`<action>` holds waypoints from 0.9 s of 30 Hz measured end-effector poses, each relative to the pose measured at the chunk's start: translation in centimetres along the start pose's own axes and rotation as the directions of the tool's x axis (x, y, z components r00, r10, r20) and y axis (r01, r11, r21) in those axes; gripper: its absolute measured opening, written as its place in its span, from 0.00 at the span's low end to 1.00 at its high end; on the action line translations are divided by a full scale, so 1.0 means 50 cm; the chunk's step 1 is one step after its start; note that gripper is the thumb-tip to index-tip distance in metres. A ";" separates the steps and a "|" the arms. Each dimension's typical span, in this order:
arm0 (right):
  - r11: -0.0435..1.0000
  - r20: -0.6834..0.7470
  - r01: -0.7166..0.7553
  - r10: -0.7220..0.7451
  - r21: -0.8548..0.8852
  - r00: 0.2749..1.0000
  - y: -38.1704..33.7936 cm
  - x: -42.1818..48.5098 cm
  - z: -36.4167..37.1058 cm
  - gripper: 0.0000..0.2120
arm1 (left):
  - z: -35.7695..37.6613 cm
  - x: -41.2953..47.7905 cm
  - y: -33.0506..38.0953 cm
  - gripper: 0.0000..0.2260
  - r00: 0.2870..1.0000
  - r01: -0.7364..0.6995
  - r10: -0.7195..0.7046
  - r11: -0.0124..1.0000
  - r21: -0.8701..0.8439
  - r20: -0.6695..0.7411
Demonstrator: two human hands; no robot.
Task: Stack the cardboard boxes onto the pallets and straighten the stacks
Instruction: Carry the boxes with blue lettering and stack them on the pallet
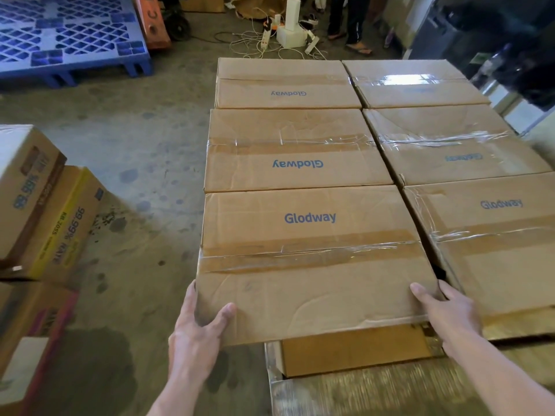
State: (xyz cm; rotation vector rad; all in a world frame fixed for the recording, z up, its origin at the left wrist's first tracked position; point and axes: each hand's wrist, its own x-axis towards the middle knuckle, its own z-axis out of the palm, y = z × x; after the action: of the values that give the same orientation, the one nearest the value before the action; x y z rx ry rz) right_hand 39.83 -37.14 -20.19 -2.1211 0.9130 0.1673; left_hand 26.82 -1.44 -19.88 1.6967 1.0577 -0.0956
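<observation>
At the stack's near left corner, the box (312, 265) overhangs the layer below. The left hand (195, 334) and right hand (450, 319) each grip a near corner, thumbs on top. A narrow gap parts it from its right neighbour (495, 250). Six boxes form the top layer, two columns of three. Open floor (144, 139) lies to the left, with printed boxes (36, 205) nearby and one blue pallet (69, 34) beyond.

open floor (144, 151) left, boxes (295, 150) packed tight, side stack (39, 205) far left

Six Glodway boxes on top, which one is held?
The nearest box in the left column: left hand and right hand grip its near corners, the only one touched.
</observation>
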 end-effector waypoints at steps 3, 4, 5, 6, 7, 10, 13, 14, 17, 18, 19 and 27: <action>0.996 0.019 0.019 -0.017 -0.082 1.000 0.000 0.004 -0.005 0.35 | -0.010 0.001 0.008 0.41 1.000 -0.007 0.005 0.997 0.078 0.021; 0.992 0.024 0.040 -0.038 -0.121 0.999 -0.004 0.003 -0.006 0.35 | -0.014 -0.002 0.014 0.42 1.000 -0.008 0.005 0.993 0.114 0.021; 0.986 0.028 0.062 -0.058 -0.152 0.998 -0.010 0.000 -0.008 0.35 | -0.020 -0.008 0.020 0.42 1.000 -0.008 0.007 0.989 0.148 0.009; 0.980 0.031 0.087 -0.083 -0.180 0.996 -0.015 -0.002 -0.009 0.35 | -0.027 -0.016 0.024 0.42 1.000 -0.012 0.015 0.985 0.173 -0.017; 0.970 0.034 0.111 -0.106 -0.217 0.994 -0.022 -0.006 -0.011 0.35 | -0.037 -0.025 0.026 0.41 0.999 -0.018 0.027 0.981 0.191 -0.047; 0.945 0.066 0.160 -0.147 -0.285 0.987 -0.044 -0.044 -0.033 0.33 | -0.074 -0.079 0.037 0.40 0.995 -0.025 0.048 0.967 0.253 -0.087; 0.905 0.173 0.263 -0.215 -0.335 0.961 -0.096 -0.136 -0.054 0.29 | -0.137 -0.160 0.075 0.39 0.990 -0.063 0.097 0.955 0.289 -0.105; 0.877 0.222 0.306 -0.237 -0.371 0.946 -0.127 -0.177 -0.064 0.28 | -0.165 -0.191 0.093 0.38 0.987 -0.075 0.114 0.950 0.302 -0.113; 0.791 0.389 0.478 -0.331 -0.383 0.860 -0.228 -0.337 -0.090 0.27 | -0.266 -0.288 0.143 0.37 0.975 -0.087 0.146 0.944 0.318 -0.168; 0.767 0.439 0.534 -0.368 -0.355 0.820 -0.263 -0.395 -0.094 0.28 | -0.304 -0.319 0.159 0.37 0.967 -0.091 0.157 0.949 0.303 -0.202; 0.746 0.482 0.583 -0.401 -0.322 0.779 -0.299 -0.455 -0.094 0.28 | -0.343 -0.347 0.173 0.36 0.956 -0.096 0.170 0.952 0.291 -0.241; 0.502 0.688 0.858 -0.585 -0.108 0.429 -0.539 -0.859 0.027 0.27 | -0.695 -0.427 0.186 0.33 0.800 -0.025 0.127 0.983 0.179 -0.586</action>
State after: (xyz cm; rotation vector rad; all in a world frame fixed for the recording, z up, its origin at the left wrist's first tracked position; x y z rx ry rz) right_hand 26.46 -1.19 13.02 -2.4639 -0.5730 0.5611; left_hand 5.62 13.72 12.82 1.9746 1.4698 0.4509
